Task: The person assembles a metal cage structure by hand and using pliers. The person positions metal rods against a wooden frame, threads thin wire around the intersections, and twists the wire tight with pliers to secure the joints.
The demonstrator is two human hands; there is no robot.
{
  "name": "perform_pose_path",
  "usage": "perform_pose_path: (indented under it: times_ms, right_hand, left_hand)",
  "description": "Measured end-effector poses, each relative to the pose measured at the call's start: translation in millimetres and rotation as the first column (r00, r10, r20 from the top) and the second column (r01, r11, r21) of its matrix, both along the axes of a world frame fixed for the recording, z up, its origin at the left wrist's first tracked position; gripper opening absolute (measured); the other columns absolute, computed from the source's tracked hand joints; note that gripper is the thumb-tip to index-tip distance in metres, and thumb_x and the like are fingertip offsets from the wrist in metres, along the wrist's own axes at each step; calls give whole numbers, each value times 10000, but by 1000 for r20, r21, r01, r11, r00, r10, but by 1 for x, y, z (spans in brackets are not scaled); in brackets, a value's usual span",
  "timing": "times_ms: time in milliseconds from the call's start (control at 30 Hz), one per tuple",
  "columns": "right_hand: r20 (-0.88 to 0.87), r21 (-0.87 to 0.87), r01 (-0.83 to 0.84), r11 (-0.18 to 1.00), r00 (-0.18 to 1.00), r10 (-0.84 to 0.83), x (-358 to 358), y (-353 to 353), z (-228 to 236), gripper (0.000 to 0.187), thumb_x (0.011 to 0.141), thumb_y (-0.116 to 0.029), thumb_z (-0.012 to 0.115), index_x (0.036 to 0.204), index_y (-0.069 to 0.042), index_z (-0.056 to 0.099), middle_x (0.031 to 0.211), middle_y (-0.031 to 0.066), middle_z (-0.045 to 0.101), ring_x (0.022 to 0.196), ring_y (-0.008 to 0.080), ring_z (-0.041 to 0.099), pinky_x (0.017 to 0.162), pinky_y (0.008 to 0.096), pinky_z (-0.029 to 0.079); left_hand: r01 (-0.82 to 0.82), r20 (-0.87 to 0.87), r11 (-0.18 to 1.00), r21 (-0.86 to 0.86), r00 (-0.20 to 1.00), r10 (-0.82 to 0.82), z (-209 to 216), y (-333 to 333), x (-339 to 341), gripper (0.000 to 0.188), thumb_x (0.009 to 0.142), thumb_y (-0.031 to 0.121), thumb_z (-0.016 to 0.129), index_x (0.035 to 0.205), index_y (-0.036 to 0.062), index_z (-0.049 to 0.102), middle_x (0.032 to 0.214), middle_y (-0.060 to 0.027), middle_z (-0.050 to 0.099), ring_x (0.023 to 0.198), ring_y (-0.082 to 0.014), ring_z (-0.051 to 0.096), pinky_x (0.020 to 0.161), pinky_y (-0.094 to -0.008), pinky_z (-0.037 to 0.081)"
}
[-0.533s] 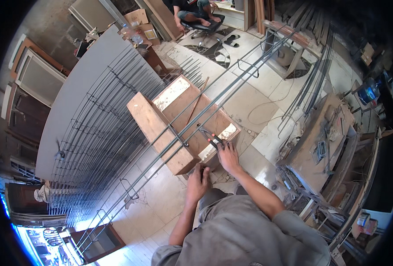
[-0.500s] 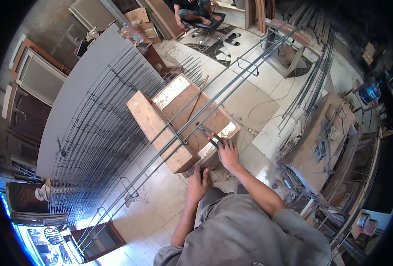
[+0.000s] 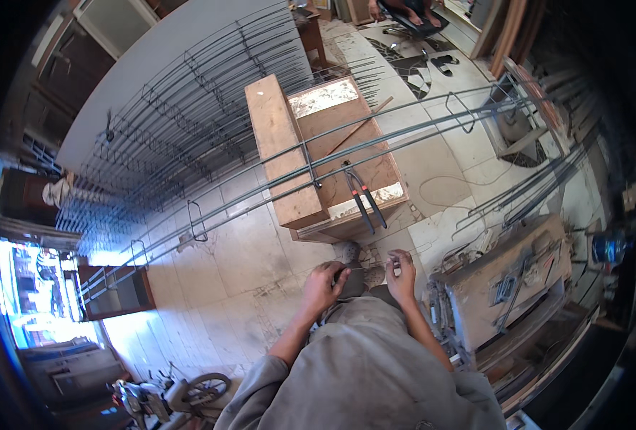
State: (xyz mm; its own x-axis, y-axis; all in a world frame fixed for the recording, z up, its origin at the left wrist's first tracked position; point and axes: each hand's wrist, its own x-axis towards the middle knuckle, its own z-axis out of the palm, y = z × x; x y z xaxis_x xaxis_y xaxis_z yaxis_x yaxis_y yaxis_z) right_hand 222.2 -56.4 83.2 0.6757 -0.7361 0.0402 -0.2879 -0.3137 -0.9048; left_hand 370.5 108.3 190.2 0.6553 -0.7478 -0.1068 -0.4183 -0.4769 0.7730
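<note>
A thin wire (image 3: 367,268) stretches between my two hands in front of my lap. My left hand (image 3: 324,283) pinches one end of it, and my right hand (image 3: 402,274) has its fingers closed on the other part. Beyond them, a pair of pincers (image 3: 363,195) with red and black handles rests on the near rim of an open wooden box (image 3: 347,228). Long steel bars (image 3: 232,208) joined by bent stirrups (image 3: 197,221) run across the box from lower left to upper right.
Many bars and stirrups (image 3: 167,129) are stacked against a grey panel (image 3: 103,100) on the left. A low wooden bench (image 3: 504,287) with tools stands at right. At the top, a person sits on a chair (image 3: 415,23). A motorcycle (image 3: 174,394) stands at lower left.
The pincers have left my right hand and now lie on the box. Both hands have drawn back toward me and hold a wire between them. The view has turned.
</note>
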Motion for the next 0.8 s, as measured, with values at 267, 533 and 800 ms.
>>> perform_pose_path:
  times_ms: [267,533,800]
  right_hand:
    - [53,-294,352,889,934,-353,-56,-53,-6,193,913,-78,645,1090,-2,632,1003,188,648,918,329,635,823,379,513]
    - [-228,-30,-295,955,932,281,8,-90,82,461,853,-112,672,1278,9,540,966,272,647,836,399,672,734,458,517]
    - [-454,-197,-223,955,884,113,67,-192,34,257,956,-246,623,1008,-20,734,568,178,572,468,295,575,506,409,430]
  left_hand:
    - [276,76,941,198,952,-295,-26,-34,30,234,918,257,642,949,33,702,919,-164,688,885,-357,643,827,-437,504]
    - [655,295,748,105,698,-653,-16,-166,19,253,831,180,634,991,-8,686,1044,-169,680,1005,-324,650,971,-394,474]
    - [76,316,975,-210,949,-5,89,-142,182,336,929,216,639,1256,147,672,1358,-84,610,1307,-328,508,1135,-480,348]
